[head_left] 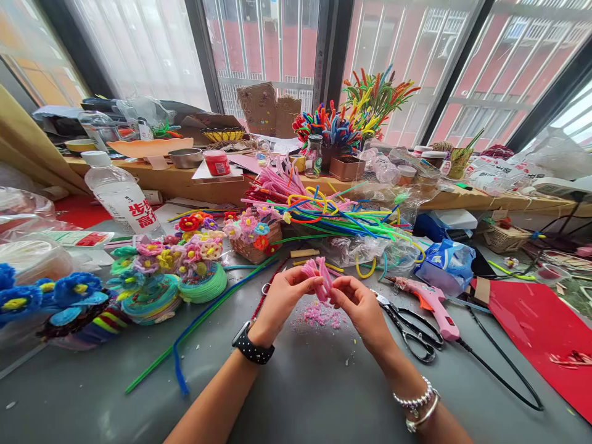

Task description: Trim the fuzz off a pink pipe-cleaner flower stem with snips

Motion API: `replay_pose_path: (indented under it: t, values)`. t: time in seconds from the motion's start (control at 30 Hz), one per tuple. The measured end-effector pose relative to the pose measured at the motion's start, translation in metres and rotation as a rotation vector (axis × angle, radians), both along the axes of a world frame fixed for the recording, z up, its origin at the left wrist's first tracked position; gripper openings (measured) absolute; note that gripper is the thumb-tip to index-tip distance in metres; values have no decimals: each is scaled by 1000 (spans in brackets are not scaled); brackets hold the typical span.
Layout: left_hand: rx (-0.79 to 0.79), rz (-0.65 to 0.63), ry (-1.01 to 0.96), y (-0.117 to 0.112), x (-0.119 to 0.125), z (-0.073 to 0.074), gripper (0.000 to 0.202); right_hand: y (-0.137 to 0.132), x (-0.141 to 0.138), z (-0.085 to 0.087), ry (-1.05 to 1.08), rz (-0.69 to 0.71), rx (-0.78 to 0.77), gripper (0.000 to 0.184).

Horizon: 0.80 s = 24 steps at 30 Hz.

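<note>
Pink pipe cleaners (325, 280), bent into loops, are held up between my two hands above the grey table. My left hand (290, 293), with a black watch on its wrist, pinches them from the left. From the other side, the thumb and fingers of my right hand (358, 302) close on the lower part. Pink fluff trimmings (322, 314) lie scattered on the table just below. Black-handled scissors (411, 330) rest to the right of my right hand, beside a pink glue gun (432, 302).
Colourful pipe-cleaner flower pots (201, 283) stand at the left, near a plastic bottle (123, 194). A heap of long pipe cleaners (333, 213) lies behind my hands. To the right are a blue packet (446, 265), a red sheet (536, 333) and the glue gun's cord (504, 370).
</note>
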State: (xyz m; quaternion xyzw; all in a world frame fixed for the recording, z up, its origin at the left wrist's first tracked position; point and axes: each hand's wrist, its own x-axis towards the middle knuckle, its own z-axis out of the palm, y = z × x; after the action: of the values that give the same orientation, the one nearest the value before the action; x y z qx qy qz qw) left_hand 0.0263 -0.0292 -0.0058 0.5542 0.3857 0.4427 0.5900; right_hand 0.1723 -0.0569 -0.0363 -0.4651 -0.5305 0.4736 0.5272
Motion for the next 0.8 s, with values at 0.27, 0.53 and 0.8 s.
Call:
replay_pose_path:
  t: [0.27, 0.53, 0.8]
  values:
    - [40, 1, 36, 0, 2, -5, 18, -2, -1, -2, -118, 20, 17, 20]
    - [25, 39, 23, 2, 2, -8, 20, 1, 0, -3, -49, 47, -88, 26]
    - [47, -95, 0, 1, 2, -6, 15, 0, -1, 0, -31, 96, -67, 28]
